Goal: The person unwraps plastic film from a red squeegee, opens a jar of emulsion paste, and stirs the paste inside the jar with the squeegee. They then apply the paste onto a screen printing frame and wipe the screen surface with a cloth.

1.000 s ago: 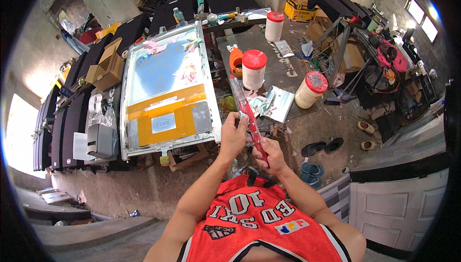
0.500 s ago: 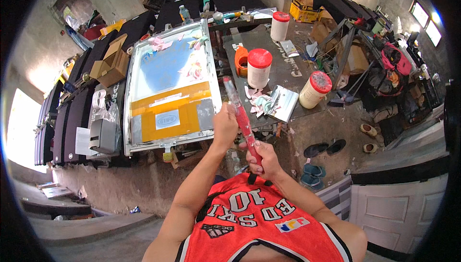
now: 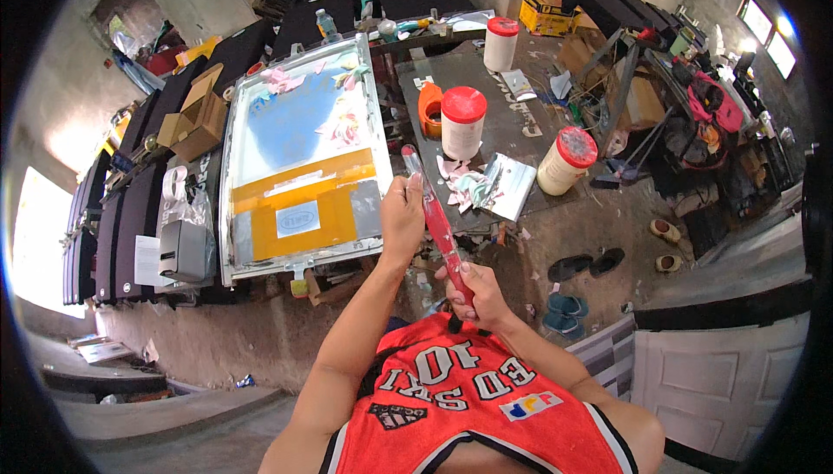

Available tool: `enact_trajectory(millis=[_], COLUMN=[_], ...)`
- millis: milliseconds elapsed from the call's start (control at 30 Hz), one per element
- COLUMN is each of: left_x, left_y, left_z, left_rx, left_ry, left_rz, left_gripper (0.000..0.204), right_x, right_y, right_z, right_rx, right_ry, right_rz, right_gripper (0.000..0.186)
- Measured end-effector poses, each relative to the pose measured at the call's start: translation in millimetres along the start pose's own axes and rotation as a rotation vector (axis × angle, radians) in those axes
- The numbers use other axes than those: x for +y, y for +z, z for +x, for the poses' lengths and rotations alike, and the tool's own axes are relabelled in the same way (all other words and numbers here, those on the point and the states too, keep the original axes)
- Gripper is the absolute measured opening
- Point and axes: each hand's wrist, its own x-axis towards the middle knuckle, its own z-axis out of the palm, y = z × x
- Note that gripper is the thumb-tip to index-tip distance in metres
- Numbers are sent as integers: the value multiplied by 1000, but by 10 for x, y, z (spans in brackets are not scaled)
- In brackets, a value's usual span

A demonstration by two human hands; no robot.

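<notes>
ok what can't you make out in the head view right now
All in the head view:
- Inside of the tubs: red lids cover it
- Part of the red bar: behind the right hand
- Palm of the left hand: hidden by its back
- White door: cut off by the picture's rim

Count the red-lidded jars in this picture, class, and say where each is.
3: the back jar, farthest away; the left jar, nearest the white frame; the right jar, nearest the dark slippers. Others may be hidden.

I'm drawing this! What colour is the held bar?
The bar is red, with pale smears: head view.
</notes>
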Motion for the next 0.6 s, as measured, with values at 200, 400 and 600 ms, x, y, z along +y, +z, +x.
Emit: enact_trajectory(millis=[200,400,600], left_x=[-3,27,104], left_y=[246,399,495], left_z=[149,45,-254], left_rx=[72,-26,-159], left_ry=[-21,-80,-203], left_rz=[-146,-200,-362], left_gripper=[40,37,33], right_x=[53,23,-45], right_y=[-33,-137,-253], right_z=[-133,-192,-127], right_rx=[58,100,155], right_ry=[3,-5,-18], right_rz=[68,95,107], right_gripper=[41,40,39])
